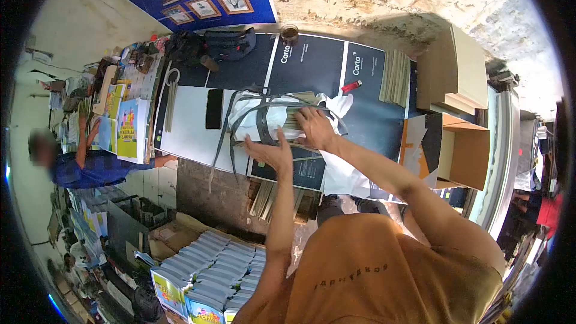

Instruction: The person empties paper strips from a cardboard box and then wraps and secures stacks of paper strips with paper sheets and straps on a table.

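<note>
A bundle of greenish-grey strips or sheets (294, 121) lies on the table, partly wrapped in white paper (249, 113). Dark straps (262, 117) cross over the paper and trail off its left side. My right hand (315, 127) rests on top of the bundle with its fingers spread. At the bundle's near left edge, my left hand (272, 151) is held with its fingers apart beside the paper. More white paper (345, 174) hangs over the table's front edge.
Nearby on the table are a black phone (213, 108), a red lighter (351, 86), a glass (289, 35) and a stack of strips (395, 78). Cardboard boxes (453, 72) stand right. Another person in blue (99, 168) is at left. Booklet stacks (210, 270) stand below.
</note>
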The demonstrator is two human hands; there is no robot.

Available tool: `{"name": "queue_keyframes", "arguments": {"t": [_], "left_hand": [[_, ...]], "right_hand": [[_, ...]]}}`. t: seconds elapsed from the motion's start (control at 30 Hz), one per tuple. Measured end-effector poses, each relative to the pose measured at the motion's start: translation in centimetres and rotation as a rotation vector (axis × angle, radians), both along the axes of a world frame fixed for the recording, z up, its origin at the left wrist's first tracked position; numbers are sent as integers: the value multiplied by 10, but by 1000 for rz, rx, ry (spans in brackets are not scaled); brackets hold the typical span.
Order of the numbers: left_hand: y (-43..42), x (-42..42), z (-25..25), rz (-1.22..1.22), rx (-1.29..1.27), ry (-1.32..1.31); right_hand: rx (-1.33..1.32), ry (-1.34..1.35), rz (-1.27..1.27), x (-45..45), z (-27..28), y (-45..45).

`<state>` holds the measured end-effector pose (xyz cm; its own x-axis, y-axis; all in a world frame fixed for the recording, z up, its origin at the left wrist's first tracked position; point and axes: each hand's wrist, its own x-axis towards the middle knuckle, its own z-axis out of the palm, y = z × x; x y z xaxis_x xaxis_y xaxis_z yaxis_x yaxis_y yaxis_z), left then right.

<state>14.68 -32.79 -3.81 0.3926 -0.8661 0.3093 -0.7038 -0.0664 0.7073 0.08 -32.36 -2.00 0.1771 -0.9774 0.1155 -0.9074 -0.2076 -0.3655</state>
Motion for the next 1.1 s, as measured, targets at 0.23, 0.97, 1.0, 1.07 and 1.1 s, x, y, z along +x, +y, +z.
{"name": "queue_keyframes", "arguments": {"t": [0.23, 0.97, 1.0, 1.07, 1.1], "left_hand": [[37, -10, -63, 84, 471, 1191], [25, -19, -10, 141, 735, 1218], [24, -18, -14, 122, 718, 1247], [24, -16, -22, 131, 693, 1272], [24, -16, -26, 159, 684, 1268]], "right_hand": [[399, -111, 253, 5, -10, 53], [173, 135, -13, -4, 2, -9], [105, 187, -33, 1, -14, -8], [-8, 252, -38, 11, -16, -6], [7, 251, -29, 18, -19, -5]]}}
